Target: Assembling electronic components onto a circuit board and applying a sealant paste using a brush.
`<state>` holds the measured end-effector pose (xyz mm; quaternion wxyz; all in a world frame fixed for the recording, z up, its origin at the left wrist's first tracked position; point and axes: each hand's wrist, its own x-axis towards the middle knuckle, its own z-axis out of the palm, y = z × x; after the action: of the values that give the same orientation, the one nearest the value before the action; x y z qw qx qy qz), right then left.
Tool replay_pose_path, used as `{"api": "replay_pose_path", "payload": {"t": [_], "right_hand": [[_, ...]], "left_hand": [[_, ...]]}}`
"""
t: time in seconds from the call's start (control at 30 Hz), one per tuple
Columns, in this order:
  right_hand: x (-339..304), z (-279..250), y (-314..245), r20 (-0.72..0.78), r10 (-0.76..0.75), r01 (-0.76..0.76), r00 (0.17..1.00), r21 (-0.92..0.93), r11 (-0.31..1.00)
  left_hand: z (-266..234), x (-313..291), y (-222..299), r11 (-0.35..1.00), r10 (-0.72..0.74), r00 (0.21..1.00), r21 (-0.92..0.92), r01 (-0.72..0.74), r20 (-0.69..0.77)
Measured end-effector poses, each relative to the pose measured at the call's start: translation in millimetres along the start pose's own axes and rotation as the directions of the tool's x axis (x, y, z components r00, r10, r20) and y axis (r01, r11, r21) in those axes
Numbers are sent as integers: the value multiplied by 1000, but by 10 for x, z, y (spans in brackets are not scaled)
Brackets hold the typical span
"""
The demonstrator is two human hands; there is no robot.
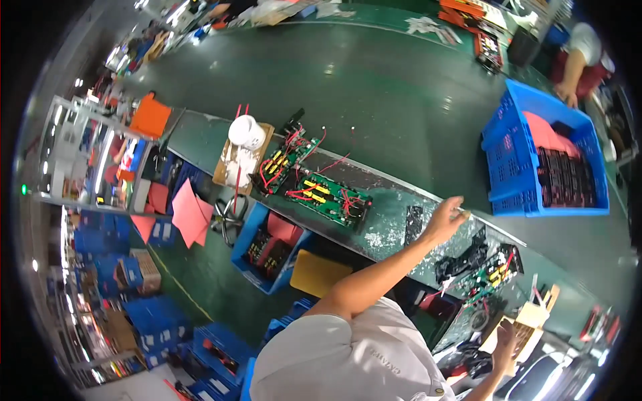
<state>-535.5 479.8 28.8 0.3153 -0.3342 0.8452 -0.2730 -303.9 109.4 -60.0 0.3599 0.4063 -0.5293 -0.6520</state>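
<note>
My left hand [444,220] is held over the green workbench [388,214], with fingers apart and nothing in them. Below it a dark flat strip [414,224] lies on the bench among white specks. My right hand [506,346] is at the lower right, beside a pale wooden holder [532,315]; its fingers are too small to make out clearly. Between my hands lie a crumpled black piece [463,259] and a green circuit board [493,275] with yellow parts and red wires. Left of my left hand, another circuit board [328,199] with red wires rests on the bench.
A white cup [246,132] stands on a tray at the bench's left. One blue crate [515,167] with dark boards is across at the right, a co-worker's hand [567,95] at its rim. Another blue bin [270,284] with boards is below the bench, next to a yellow stool [318,273].
</note>
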Motion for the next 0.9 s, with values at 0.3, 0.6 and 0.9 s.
{"api": "replay_pose_path", "payload": {"t": [0.3, 0.6, 0.9], "right_hand": [[1324, -638, -971, 83, -78, 87, 993, -109, 990], [2180, -367, -1682, -16, -318, 287, 948, -392, 874], [2571, -9, -2347, 31, -711, 429, 703, -816, 388]], "left_hand": [[1274, 1986, 832, 947, 259, 947, -142, -287, -190], [1819, 2179, 919, 991, 61, 956, 135, -22, -288], [1139, 1930, 1209, 983, -118, 993, 137, 120, -27]]}}
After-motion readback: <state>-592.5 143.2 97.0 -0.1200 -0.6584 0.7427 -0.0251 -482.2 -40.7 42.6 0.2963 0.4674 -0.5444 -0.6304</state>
